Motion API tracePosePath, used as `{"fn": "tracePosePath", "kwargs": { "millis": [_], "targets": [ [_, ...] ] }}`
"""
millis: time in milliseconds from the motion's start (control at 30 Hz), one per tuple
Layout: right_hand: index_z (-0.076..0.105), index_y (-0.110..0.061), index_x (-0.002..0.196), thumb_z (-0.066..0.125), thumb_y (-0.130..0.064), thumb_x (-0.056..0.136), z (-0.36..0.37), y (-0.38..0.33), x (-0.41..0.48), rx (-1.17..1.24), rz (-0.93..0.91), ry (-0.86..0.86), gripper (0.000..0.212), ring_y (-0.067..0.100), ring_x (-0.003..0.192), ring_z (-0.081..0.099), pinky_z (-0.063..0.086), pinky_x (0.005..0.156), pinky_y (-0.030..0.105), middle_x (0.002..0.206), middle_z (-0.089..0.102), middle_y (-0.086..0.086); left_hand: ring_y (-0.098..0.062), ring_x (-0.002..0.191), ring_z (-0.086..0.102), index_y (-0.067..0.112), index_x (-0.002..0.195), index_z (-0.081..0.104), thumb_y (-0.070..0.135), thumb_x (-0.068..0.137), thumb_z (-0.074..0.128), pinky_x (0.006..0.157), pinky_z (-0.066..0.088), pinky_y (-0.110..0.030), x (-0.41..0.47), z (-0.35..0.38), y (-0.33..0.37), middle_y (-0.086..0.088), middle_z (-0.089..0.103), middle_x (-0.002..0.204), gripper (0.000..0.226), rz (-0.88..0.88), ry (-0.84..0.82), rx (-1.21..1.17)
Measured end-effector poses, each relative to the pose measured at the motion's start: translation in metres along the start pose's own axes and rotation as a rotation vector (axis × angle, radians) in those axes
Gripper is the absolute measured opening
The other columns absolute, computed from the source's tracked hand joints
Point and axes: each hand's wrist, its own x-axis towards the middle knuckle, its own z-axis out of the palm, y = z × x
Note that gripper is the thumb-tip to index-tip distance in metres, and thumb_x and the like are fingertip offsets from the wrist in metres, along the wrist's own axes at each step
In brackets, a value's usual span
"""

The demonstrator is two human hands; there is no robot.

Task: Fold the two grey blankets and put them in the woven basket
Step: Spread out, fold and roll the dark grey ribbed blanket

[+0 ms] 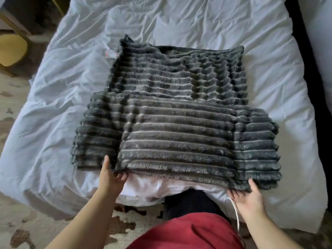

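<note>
Grey blanket (pixel 179 132) is lying partly folded in uneven layers on the middle of the bed (pixel 53 105), its hem reaching the bed's near edge. Left grip (pixel 112 178) is pinching that hem, thumb on top; right grip (pixel 251 196) is touching it with fingers spread. Folding is looking roughly midway; second blanket and woven basket are not showing, so basket step is not yet done

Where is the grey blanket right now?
In the head view, the grey blanket lies partly folded in the middle of the white bed, with the left hand and right hand at its near edge.
</note>
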Motion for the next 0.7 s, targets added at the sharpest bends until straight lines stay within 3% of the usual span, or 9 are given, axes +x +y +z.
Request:
{"fn": "tracePosePath", "kwargs": {
  "millis": [33, 100, 200, 267, 367, 467, 600, 700],
  "targets": [
    [0.058, -0.013, 0.112, 0.052, -0.042, 0.093, 0.01, -0.005, 0.007, 0.027, 0.013, -0.016, 0.035, 0.029, 0.113, 0.057, 0.046, 0.092, 0.047, 0.135, 0.055, 0.006, -0.023, 0.12, 0.055, 0.021, 0.136, 0.052, 0.055, 0.088, 0.056, 0.102, 0.043, -0.04, 0.003, 0.01, 0.004, -0.005, 0.058, 0.13, 0.059, -0.01, -0.016, -0.009],
    [0.061, -0.017, 0.116, 0.051, -0.043, 0.092, 0.03, -0.013, 0.015, 0.054, 0.027, -0.058, 0.036, 0.033, 0.103, 0.059, 0.046, 0.085, 0.051, 0.12, 0.063, 0.011, -0.022, 0.122, 0.055, 0.025, 0.134, 0.055, 0.054, 0.09, 0.052, 0.106, 0.04, -0.04, 0.006, 0.026, 0.009, -0.001, 0.06, 0.13, 0.053, -0.055, -0.066, -0.041],
    [0.063, -0.019, 0.113, 0.048, -0.044, 0.093, 0.05, -0.025, 0.016, 0.037, 0.024, -0.072, 0.036, 0.033, 0.099, 0.058, 0.042, 0.091, 0.051, 0.112, 0.064, 0.014, -0.022, 0.121, 0.055, 0.024, 0.132, 0.056, 0.043, 0.094, 0.047, 0.105, 0.041, -0.041, 0.002, 0.044, 0.015, -0.003, 0.06, 0.128, 0.043, -0.087, -0.123, -0.117],
    [0.065, -0.021, 0.111, 0.047, -0.042, 0.092, 0.056, -0.032, 0.012, 0.023, 0.006, -0.061, 0.034, 0.031, 0.104, 0.058, 0.042, 0.094, 0.049, 0.113, 0.065, 0.011, -0.02, 0.103, 0.061, 0.024, 0.116, 0.062, 0.035, 0.095, 0.043, 0.093, 0.048, -0.037, -0.005, 0.052, 0.021, -0.002, 0.064, 0.111, 0.03, -0.068, -0.095, -0.117],
    [0.063, -0.025, 0.123, 0.045, -0.039, 0.092, 0.059, -0.042, -0.004, 0.015, -0.037, -0.051, 0.039, 0.027, 0.115, 0.057, 0.04, 0.104, 0.044, 0.12, 0.065, 0.005, -0.018, 0.082, 0.061, 0.02, 0.092, 0.061, 0.027, 0.096, 0.037, 0.083, 0.05, -0.032, -0.022, 0.058, 0.032, -0.001, 0.062, 0.092, 0.026, -0.028, -0.082, -0.143],
    [0.061, -0.026, 0.127, 0.043, -0.036, 0.093, 0.061, -0.049, -0.031, 0.068, -0.096, -0.139, 0.039, 0.023, 0.113, 0.059, 0.037, 0.108, 0.041, 0.115, 0.068, 0.001, -0.016, 0.079, 0.06, 0.017, 0.091, 0.06, 0.021, 0.096, 0.037, 0.081, 0.05, -0.028, -0.046, 0.058, 0.044, -0.001, 0.061, 0.089, 0.024, 0.035, -0.143, -0.223],
    [0.069, -0.025, 0.101, 0.046, -0.034, 0.092, 0.051, -0.047, -0.076, 0.105, -0.198, -0.238, 0.027, 0.019, 0.093, 0.063, 0.042, 0.097, 0.039, 0.08, 0.076, -0.001, -0.016, 0.087, 0.062, 0.015, 0.106, 0.06, 0.017, 0.093, 0.043, 0.077, 0.055, -0.027, -0.081, 0.04, 0.053, -0.001, 0.063, 0.098, 0.021, 0.095, -0.228, -0.258],
    [0.069, -0.025, 0.099, 0.054, -0.03, 0.084, 0.023, -0.037, -0.102, 0.112, -0.249, -0.267, 0.022, 0.019, 0.093, 0.064, 0.043, 0.098, 0.04, 0.087, 0.075, -0.002, -0.014, 0.078, 0.062, 0.016, 0.107, 0.058, 0.018, 0.092, 0.048, 0.061, 0.058, -0.024, -0.107, 0.005, 0.046, 0.0, 0.063, 0.089, 0.018, 0.146, -0.244, -0.225]
  ]
}}
